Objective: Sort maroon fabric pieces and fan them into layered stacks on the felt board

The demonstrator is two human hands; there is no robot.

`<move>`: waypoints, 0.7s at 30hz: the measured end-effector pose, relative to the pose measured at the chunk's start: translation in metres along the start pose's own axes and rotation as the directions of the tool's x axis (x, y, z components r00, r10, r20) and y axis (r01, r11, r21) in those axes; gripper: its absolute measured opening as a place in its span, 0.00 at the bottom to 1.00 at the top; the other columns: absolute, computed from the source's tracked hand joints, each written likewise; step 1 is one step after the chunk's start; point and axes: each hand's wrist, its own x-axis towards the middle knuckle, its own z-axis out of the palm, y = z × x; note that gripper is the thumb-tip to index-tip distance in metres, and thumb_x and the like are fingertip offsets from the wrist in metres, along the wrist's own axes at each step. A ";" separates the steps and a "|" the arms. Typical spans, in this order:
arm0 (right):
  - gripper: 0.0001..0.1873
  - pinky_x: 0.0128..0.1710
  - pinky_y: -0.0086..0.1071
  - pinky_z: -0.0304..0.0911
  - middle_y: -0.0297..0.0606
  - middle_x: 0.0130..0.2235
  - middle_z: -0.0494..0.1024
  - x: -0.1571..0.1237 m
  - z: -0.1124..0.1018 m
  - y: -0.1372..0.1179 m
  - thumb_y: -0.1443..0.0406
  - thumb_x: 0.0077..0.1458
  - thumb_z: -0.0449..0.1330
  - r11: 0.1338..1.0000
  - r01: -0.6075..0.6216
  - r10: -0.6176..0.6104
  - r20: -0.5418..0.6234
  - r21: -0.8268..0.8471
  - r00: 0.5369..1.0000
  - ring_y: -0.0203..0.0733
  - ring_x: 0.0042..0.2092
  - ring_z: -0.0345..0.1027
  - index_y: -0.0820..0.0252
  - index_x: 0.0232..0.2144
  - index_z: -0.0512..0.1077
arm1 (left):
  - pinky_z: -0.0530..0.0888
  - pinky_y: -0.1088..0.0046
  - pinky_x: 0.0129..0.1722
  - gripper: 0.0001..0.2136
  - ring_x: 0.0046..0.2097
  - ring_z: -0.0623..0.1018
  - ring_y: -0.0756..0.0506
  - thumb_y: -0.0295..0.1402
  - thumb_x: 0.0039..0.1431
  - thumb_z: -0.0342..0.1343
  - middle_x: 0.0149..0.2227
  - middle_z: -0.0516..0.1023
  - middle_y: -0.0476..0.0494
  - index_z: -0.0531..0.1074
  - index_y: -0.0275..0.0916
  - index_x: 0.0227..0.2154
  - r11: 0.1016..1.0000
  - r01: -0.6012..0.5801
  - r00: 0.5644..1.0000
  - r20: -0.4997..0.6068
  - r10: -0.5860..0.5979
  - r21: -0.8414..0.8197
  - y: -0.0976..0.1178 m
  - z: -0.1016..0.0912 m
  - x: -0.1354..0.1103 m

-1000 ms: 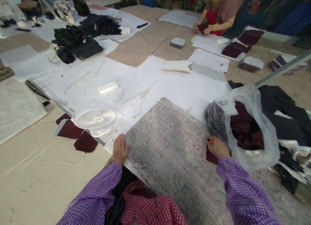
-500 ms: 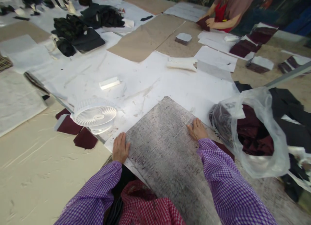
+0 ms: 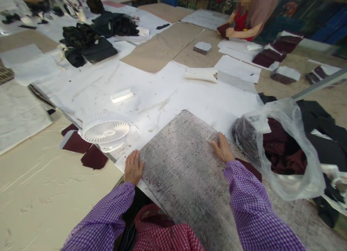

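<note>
A worn grey board [image 3: 184, 160], scratched and speckled all over, lies flat on the table in front of me. My left hand [image 3: 133, 168] rests on its left edge, fingers stretched forward and thumb on the surface. On the board's right side lies my right hand [image 3: 222, 147], its fingers extended and thumb apart. Neither hand grips anything. Beside my right sleeve, a strip of maroon fabric [image 3: 249, 169] pokes out. A clear plastic bag [image 3: 311, 175] with maroon cloth [image 3: 279, 146] inside stands just right of that.
A white fan [image 3: 108, 132] sits at the table's left edge, near maroon pieces [image 3: 94, 157]. White paper [image 3: 162, 95] covers the table beyond the board. Dark garments [image 3: 99, 48] are heaped at the back left. Another person [image 3: 248, 27] handles maroon cloth at the far right.
My right hand has slid slightly right and down on the board. My left hand stays almost in place. The view has tilted a little.
</note>
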 end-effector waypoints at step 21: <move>0.14 0.39 0.33 0.64 0.42 0.36 0.74 -0.124 -0.024 0.070 0.62 0.53 0.51 0.962 -0.271 0.272 -0.177 0.029 0.946 0.42 0.36 0.69 0.64 0.39 0.70 | 0.56 0.53 0.59 0.26 0.61 0.58 0.35 0.39 0.63 0.42 0.59 0.59 0.29 0.51 0.31 0.61 1.000 0.000 1.000 0.009 0.000 -0.006 0.002 0.002 0.000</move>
